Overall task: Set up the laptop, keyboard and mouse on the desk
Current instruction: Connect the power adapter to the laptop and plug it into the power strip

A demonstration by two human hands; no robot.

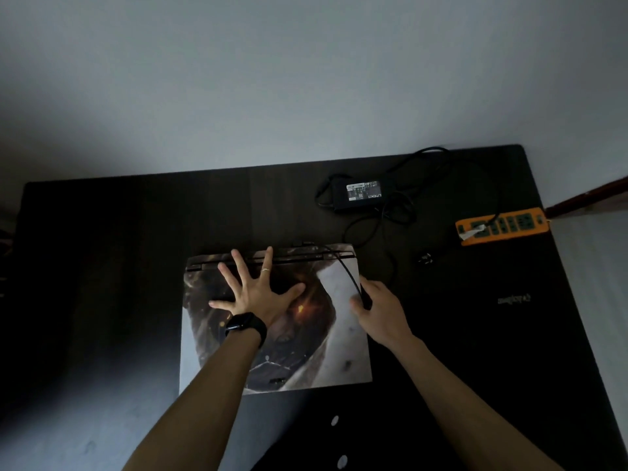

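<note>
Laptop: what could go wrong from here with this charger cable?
The cable that the right hand grips crosses a lid corner of the closed laptop; opening the lid could snag it. Slack is tangled round the power brick; a tug may drag it. The power strip sits near the desk edge; it could be pulled off.

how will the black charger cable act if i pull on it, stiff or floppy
Probably floppy: the cable bends across the laptop lid from the right hand and lies in loose loops near the power brick. A hard pull would likely drag the brick, since it sits loose on the desk.
</note>
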